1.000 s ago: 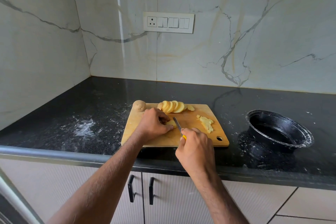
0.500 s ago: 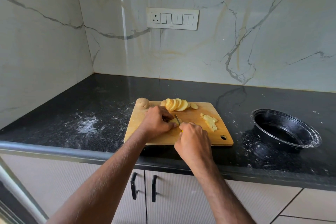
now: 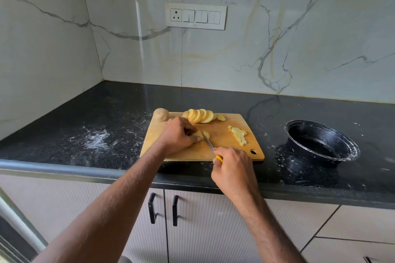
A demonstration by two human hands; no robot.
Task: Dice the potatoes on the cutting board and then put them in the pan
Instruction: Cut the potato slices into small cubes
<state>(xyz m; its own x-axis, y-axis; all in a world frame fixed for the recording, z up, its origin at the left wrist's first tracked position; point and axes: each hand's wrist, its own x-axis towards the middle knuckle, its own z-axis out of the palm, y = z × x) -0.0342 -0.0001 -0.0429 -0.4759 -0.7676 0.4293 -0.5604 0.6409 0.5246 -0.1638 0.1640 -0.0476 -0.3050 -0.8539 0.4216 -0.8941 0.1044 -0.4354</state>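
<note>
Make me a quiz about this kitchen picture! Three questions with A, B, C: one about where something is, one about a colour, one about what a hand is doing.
1. Where is the whole potato?
A. In the pan
B. At the far left corner of the cutting board
C. On the floor

2. What colour is the knife handle?
A. Yellow
B. Blue
C. Pink

3. What is the left hand doing?
A. Waving in the air
B. Opening a cupboard
C. Pressing down on a potato piece

Answers:
1. B: it sits at the far left corner of the cutting board, far from the black pan.
2. A: a yellow bit peeks out of the right hand.
3. C: its fingers rest on the potato piece beside the blade.
</note>
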